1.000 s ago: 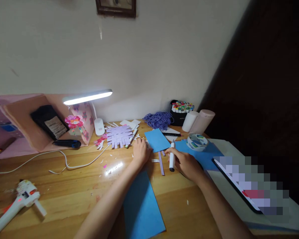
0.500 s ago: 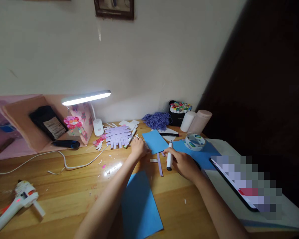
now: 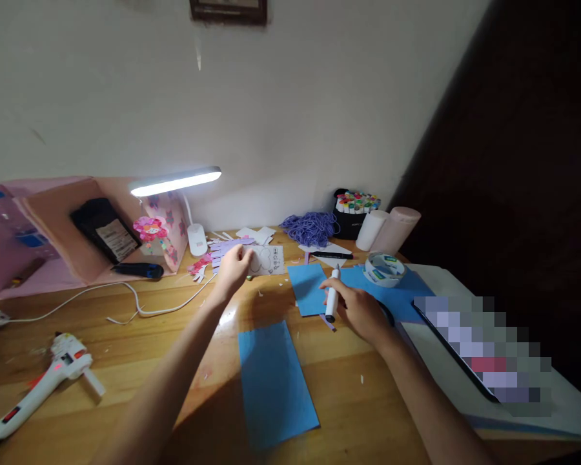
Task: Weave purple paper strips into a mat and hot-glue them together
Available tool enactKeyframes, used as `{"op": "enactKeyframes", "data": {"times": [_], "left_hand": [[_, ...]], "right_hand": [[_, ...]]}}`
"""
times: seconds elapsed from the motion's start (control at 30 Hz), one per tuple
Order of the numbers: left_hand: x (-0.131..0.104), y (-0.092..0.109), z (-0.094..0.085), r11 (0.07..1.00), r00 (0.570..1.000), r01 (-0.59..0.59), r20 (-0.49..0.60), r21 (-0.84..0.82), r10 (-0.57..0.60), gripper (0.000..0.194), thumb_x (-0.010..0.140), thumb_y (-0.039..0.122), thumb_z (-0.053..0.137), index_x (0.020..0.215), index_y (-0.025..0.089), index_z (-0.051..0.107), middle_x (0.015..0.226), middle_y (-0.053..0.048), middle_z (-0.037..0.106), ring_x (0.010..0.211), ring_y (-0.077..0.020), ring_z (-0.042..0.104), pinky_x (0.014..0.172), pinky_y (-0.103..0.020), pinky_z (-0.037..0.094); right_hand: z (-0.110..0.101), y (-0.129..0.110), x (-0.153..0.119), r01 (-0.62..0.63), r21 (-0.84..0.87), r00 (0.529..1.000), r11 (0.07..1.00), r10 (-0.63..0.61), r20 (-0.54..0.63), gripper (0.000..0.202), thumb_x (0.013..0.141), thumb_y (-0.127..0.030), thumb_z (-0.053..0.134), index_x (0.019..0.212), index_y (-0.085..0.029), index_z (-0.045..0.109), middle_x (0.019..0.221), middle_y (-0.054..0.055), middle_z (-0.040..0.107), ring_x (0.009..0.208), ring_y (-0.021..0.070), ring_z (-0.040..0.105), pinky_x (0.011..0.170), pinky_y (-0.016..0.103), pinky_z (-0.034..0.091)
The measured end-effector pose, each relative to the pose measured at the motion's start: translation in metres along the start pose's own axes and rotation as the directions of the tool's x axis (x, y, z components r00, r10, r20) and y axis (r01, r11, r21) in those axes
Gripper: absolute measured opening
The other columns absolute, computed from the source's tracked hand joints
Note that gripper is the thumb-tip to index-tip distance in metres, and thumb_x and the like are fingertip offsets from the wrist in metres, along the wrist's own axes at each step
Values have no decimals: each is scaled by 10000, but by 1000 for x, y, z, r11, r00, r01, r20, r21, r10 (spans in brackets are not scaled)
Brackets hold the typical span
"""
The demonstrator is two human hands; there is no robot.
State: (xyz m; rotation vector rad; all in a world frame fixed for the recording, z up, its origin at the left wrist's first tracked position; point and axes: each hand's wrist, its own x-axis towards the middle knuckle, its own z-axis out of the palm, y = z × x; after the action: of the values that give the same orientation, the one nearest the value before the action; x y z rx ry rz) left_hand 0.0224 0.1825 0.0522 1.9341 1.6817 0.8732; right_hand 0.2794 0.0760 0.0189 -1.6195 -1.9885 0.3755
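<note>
My left hand (image 3: pixel 234 267) pinches the left edge of a small white paper with line drawings (image 3: pixel 270 259), in front of the purple woven paper strips (image 3: pixel 219 252). In my right hand (image 3: pixel 357 311) is a white marker (image 3: pixel 334 296), its dark tip pointing away from me. Under and beside that marker lies a small blue paper sheet (image 3: pixel 304 289), with a purple strip (image 3: pixel 328 323) poking out below it. A larger blue sheet (image 3: pixel 278 384) rests on the table nearer to me, between my forearms.
A lit lamp (image 3: pixel 197 240), purple yarn (image 3: pixel 310 228), a marker case (image 3: pixel 352 223) and a tape roll (image 3: pixel 385 268) stand toward the back. At left lie a glue gun (image 3: pixel 62 365) and a white cable (image 3: pixel 159 312). A phone (image 3: pixel 458 352) sits at right.
My left hand has moved left, and the drawn white paper now shows in it. The small blue sheet has shifted toward me. My right hand still holds the marker. The view has tilted slightly.
</note>
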Motion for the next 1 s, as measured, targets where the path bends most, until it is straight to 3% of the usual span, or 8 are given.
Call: {"op": "enactKeyframes", "data": {"times": [0.13,0.27,0.4,0.57,0.67,0.83,0.9,1.0], "left_hand": [[-37,-7,-31,990,968,-93,222,-107,115,315,900,355,408,639,180,397,612,40,346,549,-91,344,475,-209,256],[-84,-18,-43,974,836,-109,512,-197,197,393,848,479,499,623,183,370,614,49,303,549,-85,302,474,-207,242],[-122,-35,-42,970,731,-184,638,-160,243,399,866,451,514,621,178,355,616,54,282,566,-87,278,501,-217,230],[-142,-60,-29,941,770,-338,573,-5,280,293,869,394,559,707,170,462,643,44,427,584,-98,359,530,-222,266],[-142,-68,-24,937,806,-343,533,68,256,215,858,366,590,814,169,513,699,22,527,598,-112,436,546,-227,309],[-154,-63,-21,861,873,-417,390,292,291,277,872,369,568,1016,135,538,1004,-107,609,852,-216,581,714,-327,468],[-167,-56,-21,777,868,-487,326,400,376,338,911,347,495,1146,105,515,1209,-174,546,1073,-285,535,871,-417,452],[-192,-49,-19,699,799,-591,410,402,440,549,925,430,428,1323,54,394,1357,-204,458,1226,-306,454,989,-438,399]], "right_hand": [[3,-18,-7,5,256,1000,967,-4,-3,259,822,-174,488,1066,-235,552,885,45,719,807,209,685,658,266,493],[14,-50,-19,-64,583,995,810,5,102,159,895,-340,498,1004,-225,511,815,33,704,755,179,680,694,288,518],[31,-73,-34,-160,679,929,717,-123,348,190,872,-380,558,944,-214,498,777,27,702,697,165,674,641,274,523],[45,-77,-42,-96,502,922,859,-113,370,148,891,-332,545,982,-218,525,763,18,697,686,164,675,586,249,497],[47,-74,-41,82,343,929,936,-197,315,140,888,-267,547,1017,-211,550,868,46,705,755,185,677,673,295,517],[50,-68,-40,306,160,850,938,-345,399,329,854,-266,606,1173,-214,546,1098,110,664,992,256,637,840,388,511],[52,-66,-39,314,146,822,938,-346,452,365,867,-259,590,1223,-213,524,1144,121,652,1044,262,621,871,396,507],[54,-64,-36,303,157,810,940,-340,478,352,860,-245,600,1204,-203,536,1228,128,618,1117,264,589,917,389,492]]}}
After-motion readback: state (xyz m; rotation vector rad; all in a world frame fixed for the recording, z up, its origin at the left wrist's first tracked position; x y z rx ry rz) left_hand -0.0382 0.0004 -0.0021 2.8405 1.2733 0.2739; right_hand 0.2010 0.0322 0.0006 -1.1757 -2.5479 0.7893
